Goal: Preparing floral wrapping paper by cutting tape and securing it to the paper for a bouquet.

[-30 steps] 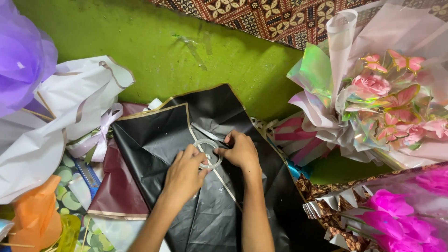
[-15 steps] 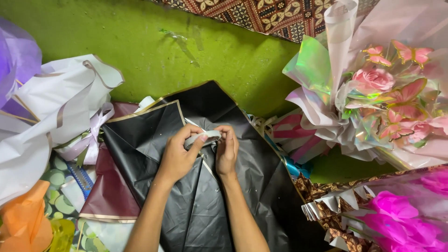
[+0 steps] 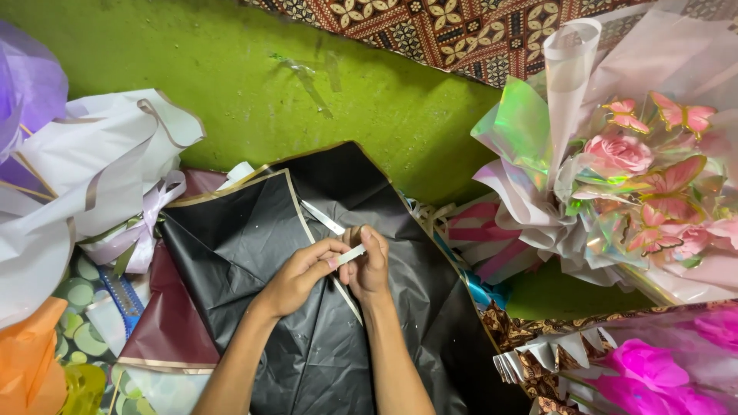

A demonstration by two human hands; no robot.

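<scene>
Both hands, left [image 3: 296, 275] and right [image 3: 369, 265], have risen, fingers pinching a white strip [image 3: 350, 255]; black paper [image 3: 254, 253] (gold-edged) lies beneath. Bouquet [image 3: 615, 177] crowds the right; bare green floor [image 3: 231, 84] lies ahead.

Black gold-edged wrapping sheet [image 3: 254, 253], green floor [image 3: 192, 77], pink rose bouquet [image 3: 638, 177], brown floral-patterned cloth [image 3: 461, 31], maroon sheet [image 3: 173, 323].

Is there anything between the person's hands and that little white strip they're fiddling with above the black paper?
Nothing visible. The left hand and the right hand both pinch the small white strip directly, fingertips on it, above the black wrapping sheet. The pink bouquet lies off to the side, apart from them.
</scene>
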